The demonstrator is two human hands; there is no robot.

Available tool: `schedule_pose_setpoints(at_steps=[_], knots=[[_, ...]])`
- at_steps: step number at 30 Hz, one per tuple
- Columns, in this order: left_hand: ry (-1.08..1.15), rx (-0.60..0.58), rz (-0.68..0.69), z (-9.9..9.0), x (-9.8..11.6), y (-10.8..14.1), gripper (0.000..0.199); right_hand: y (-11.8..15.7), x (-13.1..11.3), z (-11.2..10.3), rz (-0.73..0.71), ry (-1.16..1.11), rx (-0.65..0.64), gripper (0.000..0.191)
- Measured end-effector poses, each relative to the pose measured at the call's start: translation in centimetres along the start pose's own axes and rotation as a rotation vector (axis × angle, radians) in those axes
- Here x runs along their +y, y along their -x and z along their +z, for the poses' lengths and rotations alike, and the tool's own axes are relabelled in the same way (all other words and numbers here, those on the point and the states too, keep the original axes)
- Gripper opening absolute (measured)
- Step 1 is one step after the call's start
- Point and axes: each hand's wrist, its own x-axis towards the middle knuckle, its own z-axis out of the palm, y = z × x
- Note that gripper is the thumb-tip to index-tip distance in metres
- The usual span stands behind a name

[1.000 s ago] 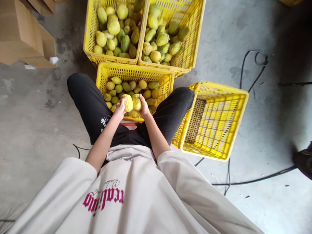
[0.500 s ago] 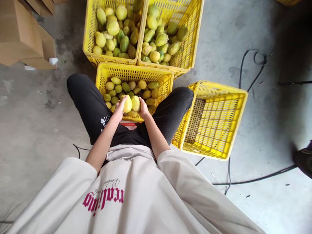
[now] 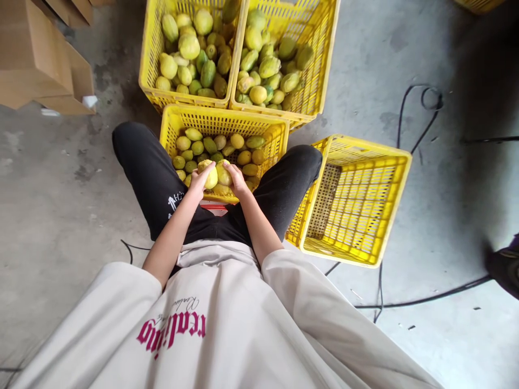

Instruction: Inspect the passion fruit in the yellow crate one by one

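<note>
Between my knees stands a yellow crate (image 3: 276, 141) with several green and yellow fruits in it. Above its near side, my left hand (image 3: 199, 178) is wrapped round a large pale yellow fruit (image 3: 211, 178). Another large yellow-green fruit (image 3: 222, 174) is held in my right hand (image 3: 235, 178), with the fingers over its upper side. The two held fruits are side by side and appear to touch. My palms are hidden.
Two larger yellow crates (image 3: 146, 65) (image 3: 330, 59) of fruit stand beyond the near one. Right of my knee, a yellow crate (image 3: 397, 200) lies tilted, its inside showing. Cardboard boxes (image 3: 36, 59) are at upper left; black cables (image 3: 430, 297) cross the floor.
Both held fruits have turned a little in my hands. The fingers of my right hand have moved further over the top of its fruit.
</note>
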Motion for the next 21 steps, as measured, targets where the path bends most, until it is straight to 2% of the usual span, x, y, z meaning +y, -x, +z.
schedule_pose_setpoints(at_steps=[2, 5, 8, 12, 17, 20, 21], knots=[[0.003, 0.005, 0.003, 0.0, 0.0, -0.1, 0.022, -0.2, 0.0, 0.0, 0.014, -0.001, 0.002, 0.061], [0.027, -0.014, -0.001, 0.1, -0.1, -0.4, 0.011, -0.5, 0.0, 0.0, 0.063, -0.003, 0.077, 0.063], [0.066, 0.012, -0.017, 0.2, -0.3, -0.7, 0.017, -0.5, -0.2, 0.3, 0.097, -0.014, 0.137, 0.056], [0.055, 0.033, -0.042, 0.1, -0.4, -1.1, 0.021, -0.1, -0.4, 0.5, 0.062, -0.039, 0.083, 0.051], [-0.002, 0.05, -0.007, 0.0, -0.4, -1.0, 0.02, 0.4, -0.2, -0.1, -0.019, 0.097, 0.047, 0.055], [-0.01, 0.051, 0.003, 0.0, -0.4, -0.6, 0.01, 0.1, 0.2, -0.3, -0.062, 0.137, 0.021, 0.055], [-0.014, 0.049, 0.008, 0.1, -0.4, -0.4, 0.016, -0.1, 0.4, -0.4, -0.075, 0.134, 0.006, 0.055]])
